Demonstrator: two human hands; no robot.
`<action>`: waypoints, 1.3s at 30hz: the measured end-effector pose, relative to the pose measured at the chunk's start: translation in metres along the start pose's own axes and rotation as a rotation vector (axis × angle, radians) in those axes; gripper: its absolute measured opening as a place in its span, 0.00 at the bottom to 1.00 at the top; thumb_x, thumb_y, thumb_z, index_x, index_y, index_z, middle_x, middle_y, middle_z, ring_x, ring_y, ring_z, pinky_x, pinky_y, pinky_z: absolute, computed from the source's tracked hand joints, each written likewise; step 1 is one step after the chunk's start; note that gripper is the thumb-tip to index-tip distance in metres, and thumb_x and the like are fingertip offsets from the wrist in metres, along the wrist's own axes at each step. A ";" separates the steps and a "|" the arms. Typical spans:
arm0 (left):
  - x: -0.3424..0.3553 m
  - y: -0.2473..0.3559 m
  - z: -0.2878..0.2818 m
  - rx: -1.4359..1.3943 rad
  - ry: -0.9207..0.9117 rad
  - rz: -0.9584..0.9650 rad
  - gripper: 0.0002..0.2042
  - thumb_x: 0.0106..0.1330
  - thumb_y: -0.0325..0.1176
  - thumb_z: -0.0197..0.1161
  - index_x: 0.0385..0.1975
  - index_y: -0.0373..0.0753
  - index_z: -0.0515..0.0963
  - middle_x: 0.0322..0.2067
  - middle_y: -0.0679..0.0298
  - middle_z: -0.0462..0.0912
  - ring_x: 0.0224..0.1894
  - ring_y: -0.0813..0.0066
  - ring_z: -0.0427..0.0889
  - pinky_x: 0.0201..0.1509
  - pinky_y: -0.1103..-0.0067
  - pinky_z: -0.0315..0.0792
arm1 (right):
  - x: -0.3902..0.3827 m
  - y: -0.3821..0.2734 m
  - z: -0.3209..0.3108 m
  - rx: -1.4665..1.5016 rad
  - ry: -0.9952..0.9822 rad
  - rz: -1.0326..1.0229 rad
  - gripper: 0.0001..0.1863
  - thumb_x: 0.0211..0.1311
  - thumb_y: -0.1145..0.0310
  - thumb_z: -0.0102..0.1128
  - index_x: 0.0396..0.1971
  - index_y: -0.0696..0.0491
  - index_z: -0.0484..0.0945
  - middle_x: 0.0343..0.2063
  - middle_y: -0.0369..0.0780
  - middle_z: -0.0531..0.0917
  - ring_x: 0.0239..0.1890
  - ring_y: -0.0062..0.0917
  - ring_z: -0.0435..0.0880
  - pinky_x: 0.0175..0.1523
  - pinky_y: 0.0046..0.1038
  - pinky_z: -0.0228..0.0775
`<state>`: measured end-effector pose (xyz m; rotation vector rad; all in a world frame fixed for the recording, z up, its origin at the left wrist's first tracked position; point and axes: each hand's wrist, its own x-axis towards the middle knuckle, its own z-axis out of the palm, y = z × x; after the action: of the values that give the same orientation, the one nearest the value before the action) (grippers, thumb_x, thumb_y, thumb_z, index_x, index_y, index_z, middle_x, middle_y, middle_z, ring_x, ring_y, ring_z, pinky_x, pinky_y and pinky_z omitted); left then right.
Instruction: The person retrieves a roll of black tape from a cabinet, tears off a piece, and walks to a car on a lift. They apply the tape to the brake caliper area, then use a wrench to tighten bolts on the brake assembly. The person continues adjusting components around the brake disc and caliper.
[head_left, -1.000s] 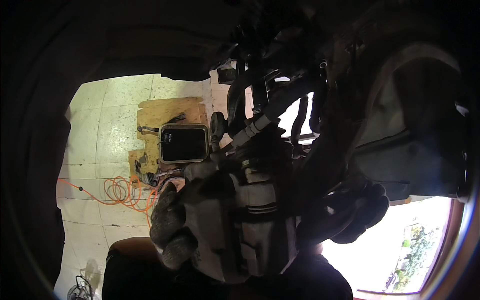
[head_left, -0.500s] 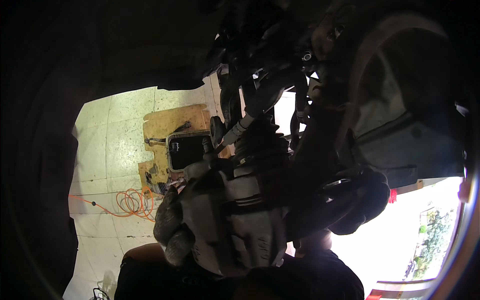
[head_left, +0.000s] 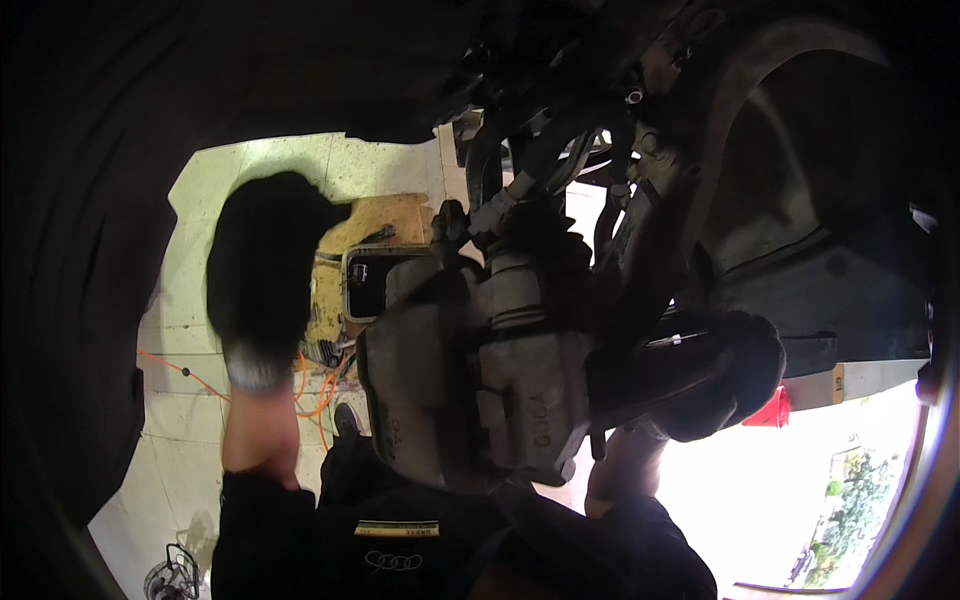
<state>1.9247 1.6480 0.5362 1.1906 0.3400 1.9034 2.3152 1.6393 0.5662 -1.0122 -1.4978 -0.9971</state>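
Observation:
A large grey brake caliper point(head_left: 530, 400) with raised lettering fills the middle under the car, beside a ribbed black rubber boot point(head_left: 545, 235). My left hand point(head_left: 265, 265), in a dark glove, is raised left of the caliper and apart from it. Its fingers merge into one dark shape. On the caliper's right side, my gloved right hand point(head_left: 725, 375) is curled around a dark part whose kind is lost in shadow. Behind the caliper run dark hoses and suspension arms point(head_left: 570, 140).
Below, a black tray point(head_left: 372, 285) stands on stained cardboard point(head_left: 395, 215) with loose metal parts. An orange hose point(head_left: 318, 405) lies across the pale floor tiles point(head_left: 180, 430). The wheel-arch liner point(head_left: 800, 180) curves at the right, above a red object point(head_left: 768, 408). A fan point(head_left: 172, 575) stands lower left.
My left hand has let go of the caliper's left side and moved up and to the left. My right hand stays at the right side. The view has shifted slightly.

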 end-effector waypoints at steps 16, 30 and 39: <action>0.180 -0.139 0.049 0.588 -0.775 -0.329 0.24 0.72 0.37 0.55 0.65 0.36 0.66 0.63 0.55 0.72 0.62 0.63 0.75 0.64 0.69 0.71 | -0.012 -0.002 0.002 0.445 -0.040 0.317 0.32 0.69 0.52 0.38 0.60 0.64 0.68 0.55 0.50 0.78 0.58 0.37 0.78 0.64 0.37 0.72; 0.171 -0.179 0.029 0.237 -0.742 -0.252 0.25 0.67 0.36 0.66 0.63 0.38 0.70 0.58 0.58 0.76 0.58 0.66 0.78 0.56 0.76 0.79 | -0.004 0.008 0.020 0.598 0.026 0.530 0.26 0.75 0.54 0.43 0.59 0.61 0.70 0.53 0.45 0.79 0.56 0.32 0.79 0.62 0.33 0.72; 0.176 -0.135 0.048 0.235 -0.701 -0.344 0.20 0.72 0.37 0.58 0.61 0.35 0.72 0.56 0.56 0.77 0.58 0.68 0.77 0.52 0.76 0.79 | 0.003 0.004 0.021 0.807 0.005 0.573 0.37 0.66 0.47 0.47 0.63 0.62 0.64 0.59 0.49 0.74 0.62 0.36 0.74 0.68 0.36 0.66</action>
<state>2.0002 1.8567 0.5857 1.7390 0.3546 1.0845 2.3127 1.6611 0.5664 -0.7529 -1.3034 0.0359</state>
